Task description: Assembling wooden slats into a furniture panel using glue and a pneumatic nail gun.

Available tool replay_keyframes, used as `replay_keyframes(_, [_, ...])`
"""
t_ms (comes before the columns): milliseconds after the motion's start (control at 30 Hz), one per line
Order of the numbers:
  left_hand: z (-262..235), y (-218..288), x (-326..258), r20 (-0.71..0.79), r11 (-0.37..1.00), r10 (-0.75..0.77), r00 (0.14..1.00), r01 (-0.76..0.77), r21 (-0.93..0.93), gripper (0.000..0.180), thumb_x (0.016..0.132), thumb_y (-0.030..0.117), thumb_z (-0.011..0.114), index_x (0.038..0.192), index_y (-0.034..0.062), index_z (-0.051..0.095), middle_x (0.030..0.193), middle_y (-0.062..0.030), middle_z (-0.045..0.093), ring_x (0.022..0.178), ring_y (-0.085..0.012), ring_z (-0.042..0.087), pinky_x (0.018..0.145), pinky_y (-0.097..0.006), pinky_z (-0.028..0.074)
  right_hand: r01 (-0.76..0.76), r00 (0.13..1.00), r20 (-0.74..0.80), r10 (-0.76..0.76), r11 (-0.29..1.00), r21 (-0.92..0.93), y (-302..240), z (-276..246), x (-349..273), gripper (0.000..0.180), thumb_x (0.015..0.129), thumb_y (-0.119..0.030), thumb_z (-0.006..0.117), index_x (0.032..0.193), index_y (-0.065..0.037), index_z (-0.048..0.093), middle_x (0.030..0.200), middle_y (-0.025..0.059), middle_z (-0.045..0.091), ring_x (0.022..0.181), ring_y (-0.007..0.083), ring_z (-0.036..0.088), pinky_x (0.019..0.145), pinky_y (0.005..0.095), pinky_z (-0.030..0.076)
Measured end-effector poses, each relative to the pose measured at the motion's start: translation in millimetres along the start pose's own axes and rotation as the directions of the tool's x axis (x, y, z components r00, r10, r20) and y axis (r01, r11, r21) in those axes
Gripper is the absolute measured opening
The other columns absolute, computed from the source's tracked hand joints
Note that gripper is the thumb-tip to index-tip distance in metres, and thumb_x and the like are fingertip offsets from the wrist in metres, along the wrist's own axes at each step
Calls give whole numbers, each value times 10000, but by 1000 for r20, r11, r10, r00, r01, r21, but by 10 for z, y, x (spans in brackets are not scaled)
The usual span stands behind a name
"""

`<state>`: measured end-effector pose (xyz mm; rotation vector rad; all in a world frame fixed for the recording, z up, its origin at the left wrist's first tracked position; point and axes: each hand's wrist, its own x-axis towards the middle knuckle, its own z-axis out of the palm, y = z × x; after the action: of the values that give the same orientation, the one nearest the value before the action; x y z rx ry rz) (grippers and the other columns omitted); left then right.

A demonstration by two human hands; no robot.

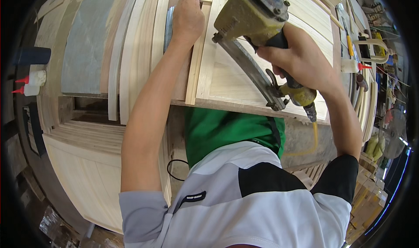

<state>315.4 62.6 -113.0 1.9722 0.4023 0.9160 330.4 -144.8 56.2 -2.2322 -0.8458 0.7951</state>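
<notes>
— How is the nail gun (255, 16) held?
— Gripped by the right hand's (297, 58) closed fingers, over the wood panel (227, 80) at twelve o'clock.
— And the left hand (188, 16)?
— Pressed flat on the wooden strip (195, 69); it should be kept clear of the nose, the gun squared.

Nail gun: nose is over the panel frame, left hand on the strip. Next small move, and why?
Probably press the nail gun nose squarely onto the wood strip before firing. The right hand grips the handle, the nose looks just above the pale panel, and the left hand pins the strip close by.
</notes>
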Motion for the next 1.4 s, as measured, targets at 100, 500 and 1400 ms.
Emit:
replay_keyframes(100, [-1,-83,-8,31,999,18,999,-20,43,326,946,153,382,1141,-19,578,1114,-247,611,1084,-374,571,906,-432,442,-35,999,-5,35,997,-67,-7,99,-39,302,785,-165,642,908,95,552,671,162,614,556,212,616,567,359,493])
replay_keyframes(500, [43,6,-2,36,997,64,997,-65,38,334,907,64,427,1179,-74,564,1096,-256,626,1087,-382,578,952,-420,442,69,993,108,-53,987,-144,-1,170,-331,338,758,-151,636,946,106,524,774,303,612,749,437,619,708,434,492])
replay_keyframes(1400, [-93,91,-42,141,968,-85,986,48,247,316,951,43,447,1235,33,584,1177,-88,625,1107,-190,577,975,-301,424,-583,461,-565,684,714,389,2696,-1462,-2256,243,837,-225,669,872,0,586,612,45,554,527,126,520,501,258,404])
